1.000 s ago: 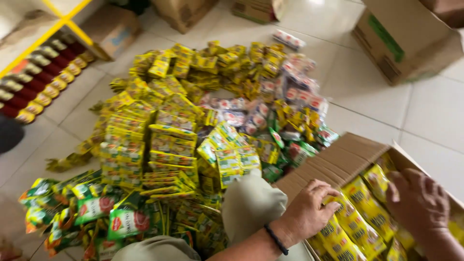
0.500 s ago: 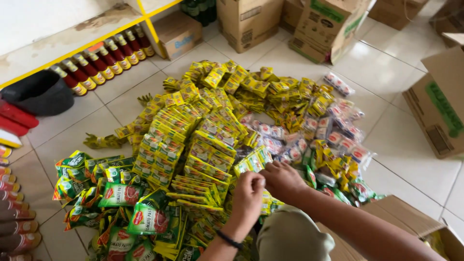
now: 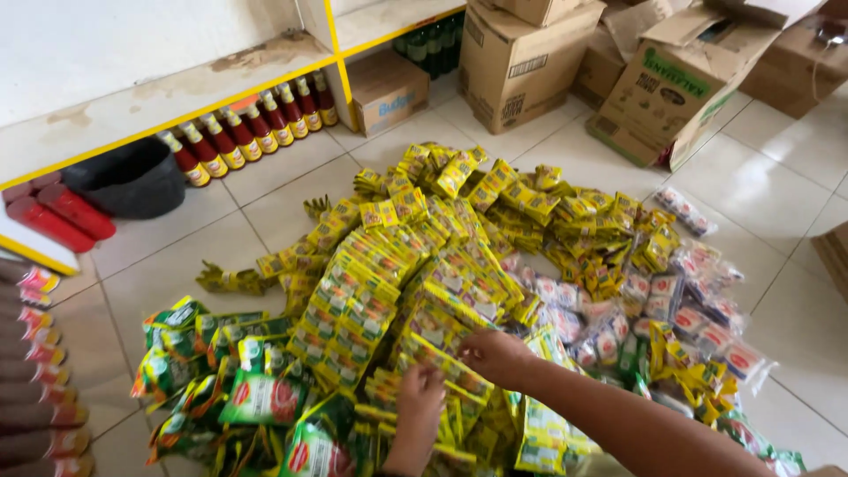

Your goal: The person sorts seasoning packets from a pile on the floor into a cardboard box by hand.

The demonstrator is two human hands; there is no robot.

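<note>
A big heap of yellow sachet strips [image 3: 415, 274] lies spread over the white tiled floor. My left hand [image 3: 415, 411] rests palm down on the near strips, fingers on a yellow strip. My right hand [image 3: 496, 356] reaches in from the lower right and pinches the end of a yellow sachet strip [image 3: 442, 358] at the heap's near side. Green sachet packs [image 3: 247, 389] lie at the near left of the pile. White and red sachets [image 3: 671, 318] lie at its right side.
Red sauce bottles [image 3: 252, 132] stand in a row under a yellow-edged shelf [image 3: 177, 84]. A black bowl [image 3: 128, 181] sits at the left. Cardboard boxes [image 3: 521, 53] and an open box [image 3: 680, 84] stand at the back. More bottles [image 3: 35, 389] lie at the left edge.
My view has swung left and away from the open box of yellow packs. Both hands left that box and moved onto the strips at the heap's near side.
</note>
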